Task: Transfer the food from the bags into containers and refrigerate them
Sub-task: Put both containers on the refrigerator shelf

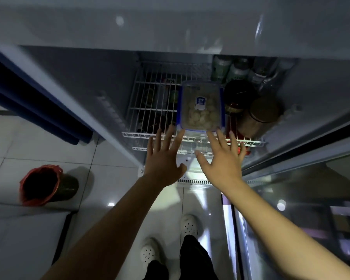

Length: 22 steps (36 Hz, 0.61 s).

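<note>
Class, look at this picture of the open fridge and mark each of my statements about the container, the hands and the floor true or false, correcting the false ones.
1. The clear container with the blue-edged lid sits on the wire shelf. True.
2. The left hand is gripping a bottle. False: both hands are open with fingers spread, and hold nothing.
3. The right hand is stretched out just in front of the container. True.
4. The container is empty. False: pale round pieces of food show through the lid.
5. The bin with the red liner stands inside the fridge. False: it is on the tiled floor, to the left.
</note>
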### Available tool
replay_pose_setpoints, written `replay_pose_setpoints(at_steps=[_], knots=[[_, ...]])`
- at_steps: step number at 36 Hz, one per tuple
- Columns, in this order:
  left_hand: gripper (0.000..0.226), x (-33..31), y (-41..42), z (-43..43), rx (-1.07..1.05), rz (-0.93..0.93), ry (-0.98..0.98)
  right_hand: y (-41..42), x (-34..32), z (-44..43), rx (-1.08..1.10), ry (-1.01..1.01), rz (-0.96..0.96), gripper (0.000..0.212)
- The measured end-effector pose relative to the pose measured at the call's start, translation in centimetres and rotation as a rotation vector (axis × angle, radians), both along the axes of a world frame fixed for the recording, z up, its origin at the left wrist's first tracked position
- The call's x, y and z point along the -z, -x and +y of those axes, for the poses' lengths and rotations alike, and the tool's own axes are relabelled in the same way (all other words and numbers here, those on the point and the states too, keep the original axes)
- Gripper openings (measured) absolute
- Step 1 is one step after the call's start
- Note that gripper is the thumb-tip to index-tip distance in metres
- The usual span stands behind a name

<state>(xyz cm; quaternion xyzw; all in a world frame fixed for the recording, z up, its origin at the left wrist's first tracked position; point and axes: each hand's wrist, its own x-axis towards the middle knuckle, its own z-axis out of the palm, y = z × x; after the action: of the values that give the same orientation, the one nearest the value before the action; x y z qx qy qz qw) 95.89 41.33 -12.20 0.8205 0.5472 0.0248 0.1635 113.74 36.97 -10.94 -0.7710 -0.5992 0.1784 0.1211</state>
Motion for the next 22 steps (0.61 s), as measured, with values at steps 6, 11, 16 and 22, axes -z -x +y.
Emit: replay_pose_setpoints(at_steps=[6, 11, 16, 22], knots=[[0.096, -2.7, 6.0, -7.8, -0.144, -0.036, -0.004, 4.9, -3.8, -5.9, -0.114, 0.014, 0.112, 0.074], [0.088, -3.9, 12.7, -15.9, -0.322, -0.117, -0.008, 11.5, -5.2, -11.7, -0.2, 0.079, 0.176, 0.074], [0.086, -5.1, 20.6, -25.1, -0.496, -0.182, 0.012, 19.8, -6.7, -17.4, -0.364, 0.11, 0.196, 0.068], [0.083, -8.2, 30.8, -36.0, -0.723, -0.196, -0.005, 31.0, -9.1, -23.6, -0.572, 0.104, 0.179, 0.07]])
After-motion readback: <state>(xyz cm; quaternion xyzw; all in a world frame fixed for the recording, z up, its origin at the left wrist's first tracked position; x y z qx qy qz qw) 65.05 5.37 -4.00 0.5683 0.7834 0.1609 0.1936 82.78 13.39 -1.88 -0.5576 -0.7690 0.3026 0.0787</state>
